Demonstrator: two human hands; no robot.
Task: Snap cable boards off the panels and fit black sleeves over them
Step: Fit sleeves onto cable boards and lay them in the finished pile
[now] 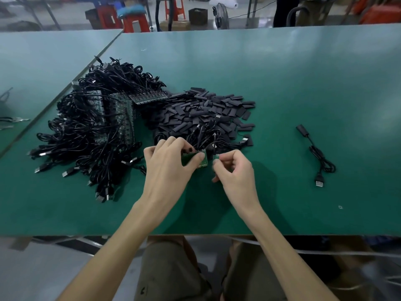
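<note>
My left hand (168, 162) grips a green board panel (200, 162) with black cables running off its far edge. My right hand (233, 168) pinches a small single cable board (215, 157) just right of the panel, a narrow gap between the two. Beyond the hands lies a heap of flat black sleeves (204, 114). Further left is a big pile of panels with their cables (97, 124), USB plugs pointing toward me.
A finished cable with a sleeve on it (316, 155) lies alone to the right on the green table (303, 83). The table's near edge runs just below my forearms. Red stools and boxes stand on the floor beyond the far edge.
</note>
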